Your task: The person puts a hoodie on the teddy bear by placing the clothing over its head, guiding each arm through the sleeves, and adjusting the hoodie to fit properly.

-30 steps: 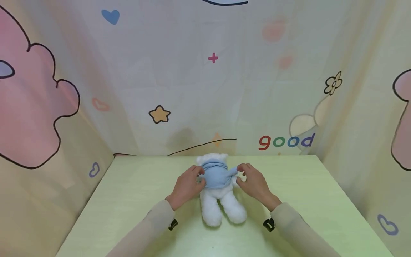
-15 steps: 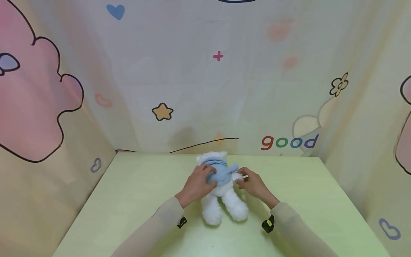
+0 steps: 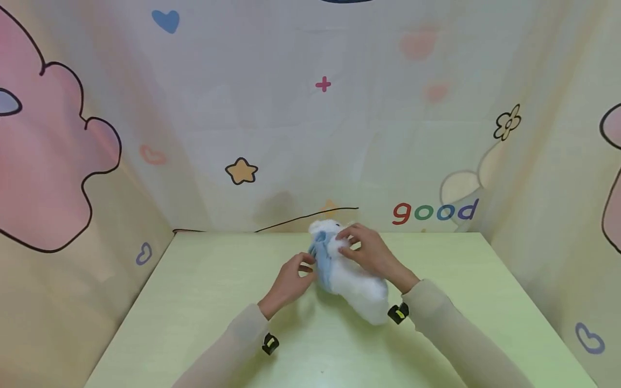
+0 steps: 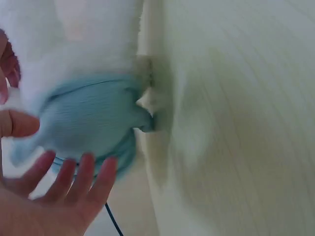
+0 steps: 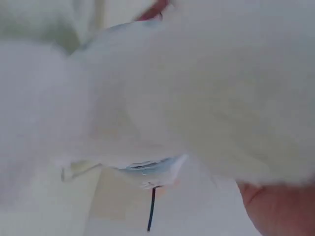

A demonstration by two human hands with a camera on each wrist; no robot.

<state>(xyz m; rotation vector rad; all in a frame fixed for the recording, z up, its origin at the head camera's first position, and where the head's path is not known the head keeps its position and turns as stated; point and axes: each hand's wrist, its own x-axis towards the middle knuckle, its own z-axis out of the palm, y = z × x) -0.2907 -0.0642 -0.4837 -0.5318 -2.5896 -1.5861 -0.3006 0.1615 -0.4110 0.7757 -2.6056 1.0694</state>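
A white plush toy [image 3: 364, 296] in a blue knitted top [image 3: 322, 272] is tipped onto its side over the table, its legs toward the front right. My right hand [image 3: 372, 252] pinches it at the upper body, around a white furry arm. On the other side, my left hand [image 3: 289, 284] is by the toy's back with fingers spread and loosely bent. In the left wrist view those fingers [image 4: 81, 177] lie at the blue cloth without closing on it; whether they touch is unclear. White fur [image 5: 206, 98] fills most of the right wrist view, hiding most of the right hand.
The pale green table [image 3: 213, 302] stretches out around the toy. A printed cloth curtain [image 3: 271, 118] rises behind the far edge and along both sides. Dark wrist-worn devices [image 3: 399, 313] hang below both sleeves.
The toy has rolled from lying back up onto its side, its legs swinging right. My right hand has risen with its arm; my left has drawn back left from the blue top.
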